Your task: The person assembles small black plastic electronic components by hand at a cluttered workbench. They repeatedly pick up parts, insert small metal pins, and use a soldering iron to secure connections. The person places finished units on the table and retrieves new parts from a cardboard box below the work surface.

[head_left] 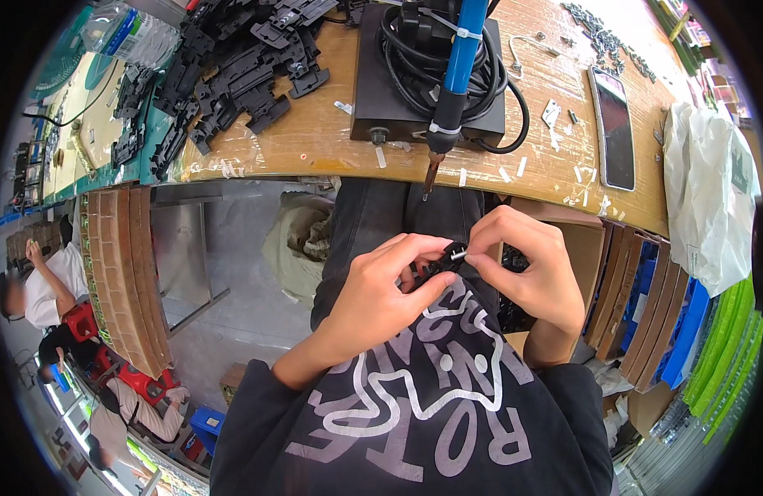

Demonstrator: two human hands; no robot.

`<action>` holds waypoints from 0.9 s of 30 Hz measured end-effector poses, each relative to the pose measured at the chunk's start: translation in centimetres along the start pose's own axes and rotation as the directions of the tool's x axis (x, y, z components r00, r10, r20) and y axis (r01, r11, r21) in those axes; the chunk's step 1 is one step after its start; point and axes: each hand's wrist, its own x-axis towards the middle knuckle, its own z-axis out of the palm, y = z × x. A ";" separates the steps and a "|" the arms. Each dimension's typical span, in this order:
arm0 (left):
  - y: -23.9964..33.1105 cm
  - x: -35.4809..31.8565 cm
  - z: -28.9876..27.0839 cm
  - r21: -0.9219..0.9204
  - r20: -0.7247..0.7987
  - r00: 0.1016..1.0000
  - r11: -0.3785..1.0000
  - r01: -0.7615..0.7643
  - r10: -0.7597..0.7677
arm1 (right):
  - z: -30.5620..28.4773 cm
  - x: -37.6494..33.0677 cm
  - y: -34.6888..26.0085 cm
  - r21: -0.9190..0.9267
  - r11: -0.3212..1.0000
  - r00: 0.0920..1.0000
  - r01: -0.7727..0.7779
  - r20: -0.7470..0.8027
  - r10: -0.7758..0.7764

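Note:
My left hand (381, 293) grips a small black plastic part (444, 258) in front of my chest, below the table edge. My right hand (526, 260) pinches a small silver screw or pin (458, 255) at the part's right end, thumb and forefinger closed on it. Both hands meet over my lap, above my black printed shirt. A blue-handled electric screwdriver (454, 78) hangs down over the wooden table (315, 136), its bit tip just above my hands.
A black power box (373, 91) with coiled cable sits on the table. A pile of black plastic parts (233, 66) lies at the left, a phone (613, 124) and small screws (600, 37) at the right. White bags (708, 190) hang right. Other people sit at far left.

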 end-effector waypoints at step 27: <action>-0.7 -0.2 -0.2 -0.179 0.184 0.981 0.979 0.095 -0.061 | 0.7 -1.0 0.5 0.098 0.994 0.998 -0.056 0.002 0.057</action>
